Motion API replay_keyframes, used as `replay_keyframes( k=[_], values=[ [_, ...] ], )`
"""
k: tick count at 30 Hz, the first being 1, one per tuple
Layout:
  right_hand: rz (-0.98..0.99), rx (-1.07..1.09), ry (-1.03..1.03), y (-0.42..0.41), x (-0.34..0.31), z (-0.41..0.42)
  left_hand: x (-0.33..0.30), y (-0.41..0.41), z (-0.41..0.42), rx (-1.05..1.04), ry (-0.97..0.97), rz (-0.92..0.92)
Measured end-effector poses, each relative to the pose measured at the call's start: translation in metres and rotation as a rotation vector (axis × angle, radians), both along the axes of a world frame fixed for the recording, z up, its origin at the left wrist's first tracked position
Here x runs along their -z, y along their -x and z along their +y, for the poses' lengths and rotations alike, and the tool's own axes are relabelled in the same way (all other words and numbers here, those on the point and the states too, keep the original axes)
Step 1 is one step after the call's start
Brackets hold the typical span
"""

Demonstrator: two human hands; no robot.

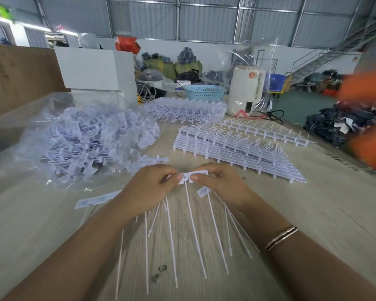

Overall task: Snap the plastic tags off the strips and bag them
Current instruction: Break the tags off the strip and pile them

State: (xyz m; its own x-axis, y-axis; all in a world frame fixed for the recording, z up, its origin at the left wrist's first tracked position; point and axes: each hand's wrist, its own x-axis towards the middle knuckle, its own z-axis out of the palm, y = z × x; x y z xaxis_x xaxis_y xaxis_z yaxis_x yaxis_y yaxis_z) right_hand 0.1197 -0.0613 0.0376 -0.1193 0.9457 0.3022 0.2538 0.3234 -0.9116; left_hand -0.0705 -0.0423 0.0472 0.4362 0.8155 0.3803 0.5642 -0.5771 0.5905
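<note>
1. White plastic is the whole job here: at centre frame the left hand (154,181) and the right hand (217,181) both pinch one strip of tags (188,178) between thumb and curled fingers, the thumbs nearly meeting over the joint between two tag heads.
2. To snap well, I judge the grip should sit right beside the joint, as it does now, so the bend lands on the thin web and not on the tag body; a short twist in opposite directions should part it cleanly (a slow bend would more likely whiten and stretch the plastic).
3. Long thin tails (193,231) hang from the strip toward the lower frame and fan over the wooden table (313,224); keeping them clear of each other should spare tangling.
4. Loose tags go to the clear bag (85,140), left of centre and already heaped, near enough for a short reach.
5. Whole strips wait in a stack (237,153) right of centre, with more (187,109) behind it, upper centre.
6. Hard to make out: how many tags remain on the held strip, since the fingers cover its ends; whether the small tag (202,191) below the right thumb is attached or free; where the bag's mouth lies.
7. An orange blur (369,118) at the right edge is smeared and cut off, and I cannot tell what it is.
</note>
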Motion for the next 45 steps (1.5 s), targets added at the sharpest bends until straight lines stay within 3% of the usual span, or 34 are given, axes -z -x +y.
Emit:
replay_keyframes(
  k=[13, 18, 27, 31, 34, 37, 41, 43, 45],
  values=[
    [0.480, 0.051, -0.050, 0.016, 0.000, -0.004, -0.005, -0.017, -0.011, 0.032, 0.171, -0.489],
    [0.531, 0.057, -0.061, 0.016, -0.001, -0.002, -0.009, -0.021, -0.014, 0.063, 0.169, -0.514],
    [0.711, -0.147, -0.005, 0.015, 0.000, -0.001, -0.006, -0.024, -0.017, 0.131, 0.226, -0.552],
    [0.914, 0.078, 0.017, -0.009, -0.001, 0.007, -0.007, -0.014, -0.009, 0.019, 0.217, -0.607],
    [0.552, 0.177, 0.056, -0.028, 0.004, 0.012, -0.005, -0.005, -0.002, -0.056, 0.076, -0.445],
    [0.140, 0.179, 0.130, -0.034, 0.009, 0.016, 0.002, -0.007, 0.002, -0.058, 0.052, -0.268],
    [-0.426, 0.159, 0.014, -0.035, 0.011, 0.020, 0.010, -0.005, 0.006, -0.055, 0.048, -0.115],
    [-0.527, 0.212, -0.105, -0.032, 0.012, 0.020, 0.013, -0.005, 0.006, -0.031, 0.044, -0.103],
    [-0.408, 0.244, -0.185, -0.025, 0.009, 0.015, 0.015, -0.008, 0.004, 0.006, 0.011, -0.098]
  ],
)
